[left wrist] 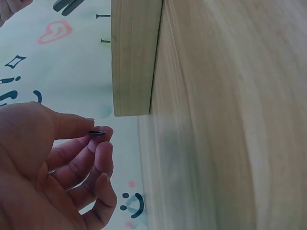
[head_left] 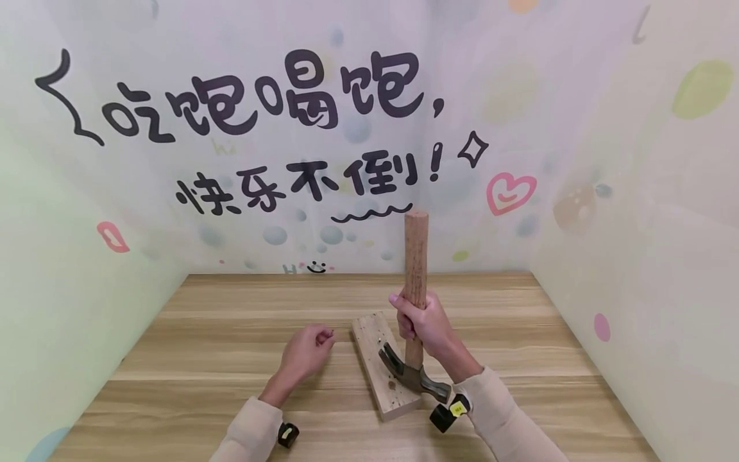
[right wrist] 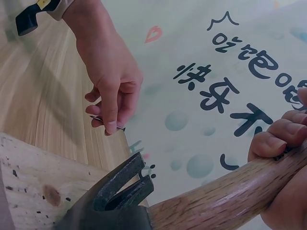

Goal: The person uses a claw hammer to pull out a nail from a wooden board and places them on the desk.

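My right hand (head_left: 432,326) grips the wooden handle of a claw hammer (head_left: 416,256). The handle stands upright, and the dark metal head (head_left: 411,377) is at the bottom, its claw pointing left over a wooden block (head_left: 369,359). Left of the block, my left hand (head_left: 305,351) pinches a nail (left wrist: 98,132) between thumb and index finger, the other fingers curled loosely. The nail's head and tip show on either side of the fingers in the right wrist view. Two nails (left wrist: 104,41) stick out of the block's top in the left wrist view.
Everything is on a wood-grain table (head_left: 202,359). Pale printed walls (head_left: 277,154) enclose it at the back and both sides. Black wrist devices (head_left: 443,418) are strapped at both sleeves. Dark marks and a knot (right wrist: 52,195) show on the block's top.
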Motion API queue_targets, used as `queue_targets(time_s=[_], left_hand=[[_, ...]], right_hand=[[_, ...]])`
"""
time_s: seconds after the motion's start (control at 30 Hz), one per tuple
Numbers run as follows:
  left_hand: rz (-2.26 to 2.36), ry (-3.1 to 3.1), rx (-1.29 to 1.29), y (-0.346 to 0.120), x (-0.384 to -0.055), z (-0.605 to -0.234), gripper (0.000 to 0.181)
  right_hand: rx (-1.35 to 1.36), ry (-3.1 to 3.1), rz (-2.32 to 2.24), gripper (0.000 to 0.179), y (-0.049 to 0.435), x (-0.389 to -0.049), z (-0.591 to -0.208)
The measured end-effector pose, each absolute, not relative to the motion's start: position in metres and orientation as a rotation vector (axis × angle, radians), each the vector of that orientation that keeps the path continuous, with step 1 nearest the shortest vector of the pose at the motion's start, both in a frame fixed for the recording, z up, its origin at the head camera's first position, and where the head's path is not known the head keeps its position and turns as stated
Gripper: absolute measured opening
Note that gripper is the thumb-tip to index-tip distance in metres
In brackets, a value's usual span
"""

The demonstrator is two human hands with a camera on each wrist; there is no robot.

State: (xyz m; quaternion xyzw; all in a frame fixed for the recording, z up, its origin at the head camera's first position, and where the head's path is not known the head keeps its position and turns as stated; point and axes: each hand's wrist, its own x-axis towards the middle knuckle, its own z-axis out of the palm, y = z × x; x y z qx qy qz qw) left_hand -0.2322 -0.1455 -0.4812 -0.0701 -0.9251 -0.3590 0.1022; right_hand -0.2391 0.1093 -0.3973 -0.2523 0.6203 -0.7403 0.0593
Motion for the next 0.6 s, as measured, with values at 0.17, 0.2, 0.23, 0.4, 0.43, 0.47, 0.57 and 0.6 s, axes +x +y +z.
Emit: queue_targets(time_s=[0.17,0.2,0.23,0.4,0.43,0.47,0.57,0.6], left_hand=[[-1.005,-2.789,-0.154,-0.152,-0.231,-0.484,0.007],[-0.991,-2.801,-0.146,-0.153,-0.231,-0.484,0.008],[-0.976,-2.815,-0.135,-0.154,-0.231,-0.484,0.009],[-0.898,-2.883,-0.048,-0.159,-0.229,-0.487,0.009],[-0.883,-2.892,-0.032,-0.160,-0.229,-0.487,0.009],[-0.872,-2.898,-0.021,-0.161,-0.228,-0.488,0.009],[-0.839,-2.911,0.007,-0.162,-0.227,-0.489,0.010],[-0.830,-2.916,0.016,-0.163,-0.227,-0.489,0.011]], right_hand=[[-0.789,1.892,-2.232,0.028,0.111,-0.237,-0.398],[-0.794,1.891,-2.235,0.028,0.111,-0.237,-0.398],[-0.805,1.891,-2.237,0.028,0.111,-0.237,-0.398],[-0.836,1.897,-2.234,0.028,0.111,-0.237,-0.399],[-0.845,1.897,-2.230,0.028,0.111,-0.237,-0.400],[-0.851,1.896,-2.227,0.028,0.110,-0.237,-0.400],[-0.872,1.882,-2.222,0.029,0.109,-0.238,-0.402],[-0.878,1.876,-2.223,0.030,0.109,-0.238,-0.402]])
